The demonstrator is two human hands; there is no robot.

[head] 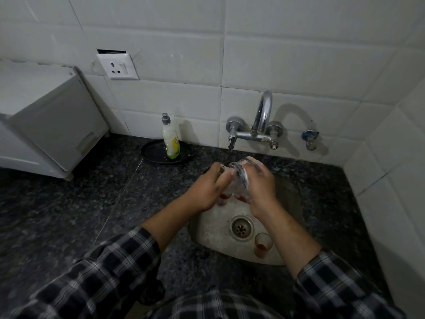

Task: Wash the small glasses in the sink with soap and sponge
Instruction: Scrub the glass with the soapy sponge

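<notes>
Sleeves (110, 268) are hovering by the sink (213, 229). Left hand (207, 192) fingers are gripping a soapy glass (233, 188) and right hand (259, 185) fingers are squeezing the sponge (242, 174). Slick suds are probably risking a drop.

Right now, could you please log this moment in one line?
left hand: holds small glass | right hand: scrubs it with soapy sponge | sink: second glass by drain

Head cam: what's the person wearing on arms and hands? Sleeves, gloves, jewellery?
Both arms wear a dark checked shirt with pale grey-white lines. The left sleeve and right sleeve are pushed up, leaving the forearms bare. The left hand and right hand have no gloves, and no watch or ring shows. White soap foam clings to the right hand's fingers.
</notes>
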